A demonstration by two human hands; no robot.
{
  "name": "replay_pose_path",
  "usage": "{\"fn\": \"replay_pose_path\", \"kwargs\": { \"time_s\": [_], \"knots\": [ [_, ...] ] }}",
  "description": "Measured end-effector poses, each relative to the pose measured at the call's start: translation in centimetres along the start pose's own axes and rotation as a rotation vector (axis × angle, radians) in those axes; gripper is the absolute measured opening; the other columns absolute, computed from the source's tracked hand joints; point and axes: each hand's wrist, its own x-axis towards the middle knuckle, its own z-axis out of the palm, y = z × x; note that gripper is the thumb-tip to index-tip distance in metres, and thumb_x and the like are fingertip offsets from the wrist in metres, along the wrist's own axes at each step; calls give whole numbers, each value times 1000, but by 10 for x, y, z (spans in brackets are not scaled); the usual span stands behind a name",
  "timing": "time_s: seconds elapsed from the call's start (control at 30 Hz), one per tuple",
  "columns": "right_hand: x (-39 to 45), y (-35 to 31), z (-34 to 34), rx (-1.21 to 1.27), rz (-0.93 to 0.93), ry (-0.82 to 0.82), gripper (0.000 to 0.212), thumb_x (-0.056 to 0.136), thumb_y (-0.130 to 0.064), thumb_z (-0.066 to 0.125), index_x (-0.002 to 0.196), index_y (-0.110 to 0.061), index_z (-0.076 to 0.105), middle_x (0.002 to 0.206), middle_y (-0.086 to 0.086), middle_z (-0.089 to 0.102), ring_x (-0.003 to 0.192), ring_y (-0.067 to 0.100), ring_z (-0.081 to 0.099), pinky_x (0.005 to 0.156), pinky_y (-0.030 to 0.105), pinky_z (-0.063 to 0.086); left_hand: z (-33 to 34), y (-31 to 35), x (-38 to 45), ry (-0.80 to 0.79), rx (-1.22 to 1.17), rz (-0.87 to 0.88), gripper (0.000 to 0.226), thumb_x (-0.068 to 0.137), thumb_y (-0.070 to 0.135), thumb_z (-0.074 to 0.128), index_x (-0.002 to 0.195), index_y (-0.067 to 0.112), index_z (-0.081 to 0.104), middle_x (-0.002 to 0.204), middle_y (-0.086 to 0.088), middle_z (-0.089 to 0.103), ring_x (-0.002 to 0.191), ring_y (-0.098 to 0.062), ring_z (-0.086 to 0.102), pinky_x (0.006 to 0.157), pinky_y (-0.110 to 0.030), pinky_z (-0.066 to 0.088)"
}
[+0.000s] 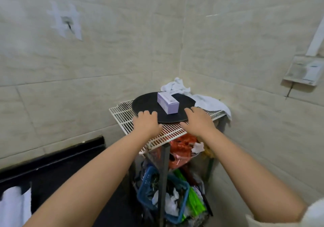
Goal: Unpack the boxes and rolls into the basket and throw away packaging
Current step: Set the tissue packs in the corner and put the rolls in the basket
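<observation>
A small lilac box [168, 102] lies on a round black tray [149, 104] that rests on a white wire rack [122, 116] in the tiled corner. My left hand [146, 124] has its fingers on the tray's near left rim. My right hand [198, 121] touches the tray's near right rim, fingers spread. Neither hand touches the box. Whether the fingers clamp the rim I cannot tell. A blue basket [145, 195] with crumpled white paper and clutter sits below the rack.
A white towel [210, 102] is bunched behind and to the right of the tray. Red plastic bags [184, 149] and green sticks [194, 204] fill the shelves below. A black counter edge [52, 158] runs at the left, a wall switch plate [305, 70] at the right.
</observation>
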Motion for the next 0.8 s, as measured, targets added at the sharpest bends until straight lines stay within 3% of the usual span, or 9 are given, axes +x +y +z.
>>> {"fn": "replay_pose_path", "kwargs": {
  "time_s": [0.27,0.57,0.73,0.8],
  "knots": [
    [123,17,31,13,-92,-26,45,88,-39,49,125,-13,45,127,12,52,116,28,49,93,41,46,21,-2,110,-29,-22,-125,52,91,46,46,132,15,41,140,-13,44,130,-32,38,107,-48,33],
    [215,1,81,133,-41,-71,64,82,-51,54,130,-13,40,129,14,46,116,32,48,93,42,44,44,-28,151,-84,11,-266,54,92,46,43,136,15,36,142,-14,39,133,-33,33,109,-47,30],
    [227,6,104,289,-49,51,50,83,-34,59,124,-9,43,122,15,44,105,30,51,77,33,45,55,-42,134,-68,-11,-376,50,91,44,45,132,16,38,139,-14,40,131,-32,35,108,-46,31],
    [223,15,104,345,-101,66,47,84,-28,57,123,-5,44,124,17,45,105,32,51,78,33,45,58,-43,119,-58,-28,-421,51,91,43,46,134,16,38,140,-14,41,131,-31,36,108,-46,33]
  ]
}}
